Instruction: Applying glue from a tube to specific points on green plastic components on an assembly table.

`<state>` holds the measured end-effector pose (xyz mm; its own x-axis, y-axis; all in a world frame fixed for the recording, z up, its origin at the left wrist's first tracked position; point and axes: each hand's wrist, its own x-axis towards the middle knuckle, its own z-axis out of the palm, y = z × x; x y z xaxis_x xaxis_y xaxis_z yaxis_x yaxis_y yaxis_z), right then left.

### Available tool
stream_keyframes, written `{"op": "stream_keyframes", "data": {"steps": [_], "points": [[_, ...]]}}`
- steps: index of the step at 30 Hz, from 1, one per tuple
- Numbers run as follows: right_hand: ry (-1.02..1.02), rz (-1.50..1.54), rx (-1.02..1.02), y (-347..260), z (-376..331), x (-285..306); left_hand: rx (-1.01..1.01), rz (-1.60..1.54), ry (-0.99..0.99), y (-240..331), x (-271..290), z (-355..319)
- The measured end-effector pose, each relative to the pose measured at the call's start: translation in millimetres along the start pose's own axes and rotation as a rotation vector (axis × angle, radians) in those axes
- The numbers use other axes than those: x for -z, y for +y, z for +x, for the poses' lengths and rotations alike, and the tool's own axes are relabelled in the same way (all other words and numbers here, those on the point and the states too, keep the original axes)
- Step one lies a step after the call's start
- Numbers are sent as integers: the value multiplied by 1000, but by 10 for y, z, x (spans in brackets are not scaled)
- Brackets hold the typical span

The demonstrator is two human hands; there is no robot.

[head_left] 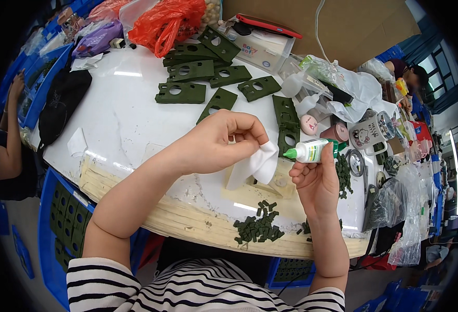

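Observation:
My left hand [223,143] pinches a white tissue [257,169] by its upper edge, so that it hangs down over the table. In my right hand [317,179] lies a small white glue bottle [311,151] with a green nozzle, tilted so the nozzle points left toward the tissue. Below the tissue a yellowish sheet [283,192] lies on the table. Near the table's front edge sits a pile of small dark green pieces [260,223]. Beyond my hands several flat dark green plastic parts with round holes [190,71] lie scattered.
Red plastic bags [167,23] and a clear plastic box [260,49] stand at the back. To the right are a white mug [366,132], a tape roll [355,162] and more green pieces [344,177]. A black cap [62,104] lies left. A blue crate [49,244] holds green parts below.

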<state>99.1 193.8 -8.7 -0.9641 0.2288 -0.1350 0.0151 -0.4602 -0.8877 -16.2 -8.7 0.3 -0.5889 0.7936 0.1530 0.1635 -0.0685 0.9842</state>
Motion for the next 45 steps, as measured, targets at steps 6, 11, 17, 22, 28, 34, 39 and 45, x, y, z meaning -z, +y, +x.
{"op": "stream_keyframes", "data": {"steps": [6,11,17,22,28,34,39,45], "points": [[3,-19,9,1,1,-1,305,333,-217,127,123,-29],[12,-23,20,-1,3,3,27,674,-155,85,268,-53],[-3,28,38,9,11,12,168,432,-356,135,306,-48],[-7,36,48,-12,4,9,47,911,267,-37,319,6],[-7,50,92,-33,14,6,143,1174,404,-333,352,-6],[-56,36,170,-73,19,75,34,1022,370,-25,311,34],[-29,64,326,-91,17,19,-495,706,358,39,27,40],[-212,145,182,-67,46,124,-529,678,183,61,-139,14]]}}
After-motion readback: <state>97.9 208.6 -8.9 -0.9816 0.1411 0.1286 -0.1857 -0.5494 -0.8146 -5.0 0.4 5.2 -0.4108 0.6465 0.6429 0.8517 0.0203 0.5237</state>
